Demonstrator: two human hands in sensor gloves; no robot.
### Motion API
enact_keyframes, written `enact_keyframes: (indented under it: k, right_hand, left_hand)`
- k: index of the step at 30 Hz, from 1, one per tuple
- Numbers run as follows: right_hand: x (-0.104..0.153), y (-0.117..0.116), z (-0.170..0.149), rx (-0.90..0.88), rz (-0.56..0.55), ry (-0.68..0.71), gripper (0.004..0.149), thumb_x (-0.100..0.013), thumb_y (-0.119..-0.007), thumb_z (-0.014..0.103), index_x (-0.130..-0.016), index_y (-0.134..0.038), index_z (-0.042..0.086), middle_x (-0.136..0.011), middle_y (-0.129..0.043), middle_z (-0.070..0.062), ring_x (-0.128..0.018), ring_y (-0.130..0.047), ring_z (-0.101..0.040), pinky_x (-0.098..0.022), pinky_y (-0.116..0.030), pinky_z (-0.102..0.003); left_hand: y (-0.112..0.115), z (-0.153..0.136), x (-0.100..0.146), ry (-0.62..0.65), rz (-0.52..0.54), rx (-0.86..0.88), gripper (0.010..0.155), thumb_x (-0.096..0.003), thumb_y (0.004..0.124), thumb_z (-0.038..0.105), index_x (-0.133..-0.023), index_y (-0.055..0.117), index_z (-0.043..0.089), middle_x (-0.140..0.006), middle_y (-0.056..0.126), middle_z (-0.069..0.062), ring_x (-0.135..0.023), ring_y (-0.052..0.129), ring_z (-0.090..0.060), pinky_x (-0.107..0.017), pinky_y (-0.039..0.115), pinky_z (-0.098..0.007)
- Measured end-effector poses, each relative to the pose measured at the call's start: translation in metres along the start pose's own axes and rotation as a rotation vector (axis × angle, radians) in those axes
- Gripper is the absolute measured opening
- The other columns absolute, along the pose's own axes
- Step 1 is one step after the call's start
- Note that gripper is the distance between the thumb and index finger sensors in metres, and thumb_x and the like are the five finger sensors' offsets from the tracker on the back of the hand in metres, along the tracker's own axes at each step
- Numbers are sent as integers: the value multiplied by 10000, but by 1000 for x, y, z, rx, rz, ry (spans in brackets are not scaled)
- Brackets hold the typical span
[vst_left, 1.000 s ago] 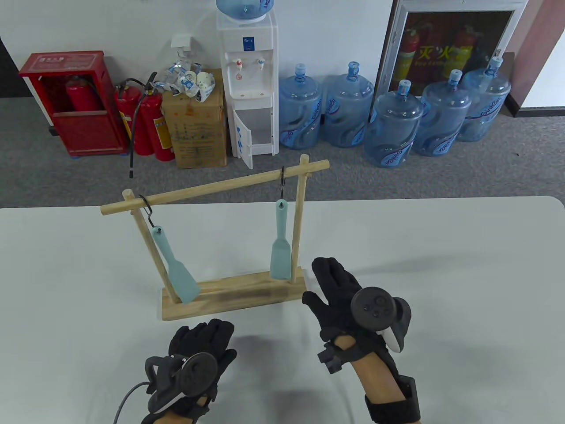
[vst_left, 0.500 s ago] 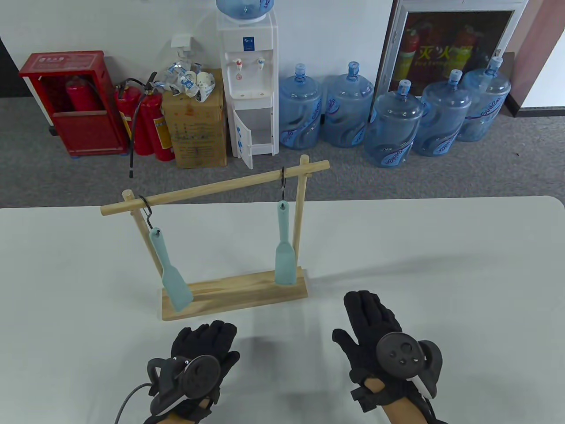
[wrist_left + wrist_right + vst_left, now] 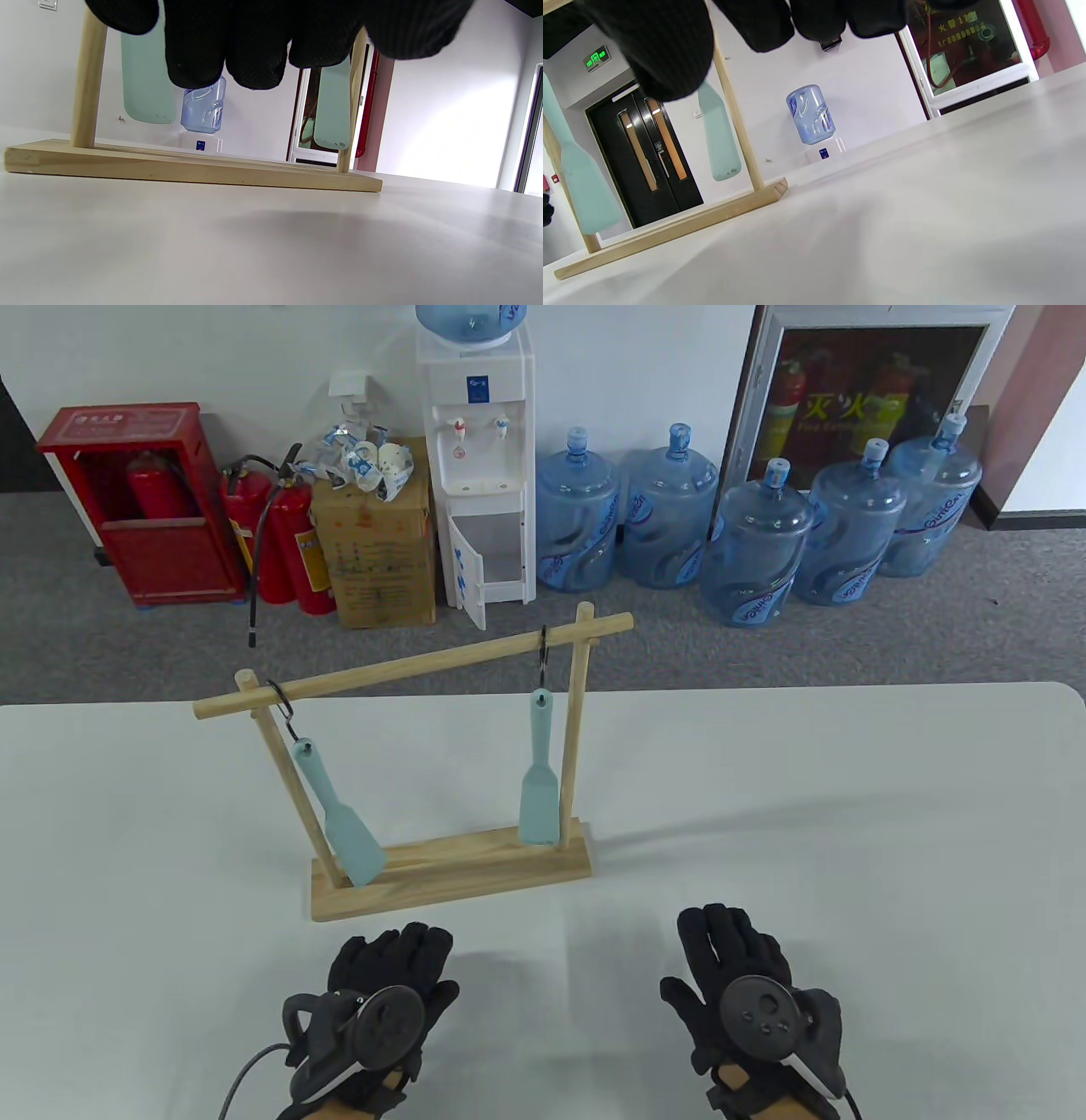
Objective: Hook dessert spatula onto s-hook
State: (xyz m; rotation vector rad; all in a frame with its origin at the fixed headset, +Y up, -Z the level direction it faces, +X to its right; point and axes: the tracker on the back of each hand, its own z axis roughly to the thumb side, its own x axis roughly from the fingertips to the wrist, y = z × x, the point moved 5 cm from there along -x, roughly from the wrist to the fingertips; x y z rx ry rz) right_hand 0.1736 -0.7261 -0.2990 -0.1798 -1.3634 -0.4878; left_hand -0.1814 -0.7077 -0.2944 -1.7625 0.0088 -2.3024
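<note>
**Hands off, spatulas hung**

Your black-gloved left hand and right hand rest palm-down on the white table, fingers loosely spread, gripping nothing. Beyond them, two pale-teal dessert spatulas hang from black S-hooks on the wooden rack.

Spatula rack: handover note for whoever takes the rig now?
Left hand: empty, fingers out over the table, near the rack base.
Right hand: empty, fingers out, near the table's front edge.
Left spatula hangs tilted from the left S-hook.
Right spatula hangs from the right S-hook, beside the right post.
Done: both hooked. Left: nothing visible.
</note>
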Motion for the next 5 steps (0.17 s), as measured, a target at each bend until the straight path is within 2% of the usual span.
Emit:
enact_keyframes:
  k: [5]
  right_hand:
    - [1, -2, 11, -1, 1, 26, 751, -437, -796, 506, -1070, -512, 221, -1095, -390, -95, -1017, -477, -421, -702, -393, -658]
  left_hand:
    - [2, 1, -1, -1, -7, 0, 604, -470, 718, 555, -1021, 695, 310, -1042, 810, -67, -899, 829, -400, -726, 537, -651]
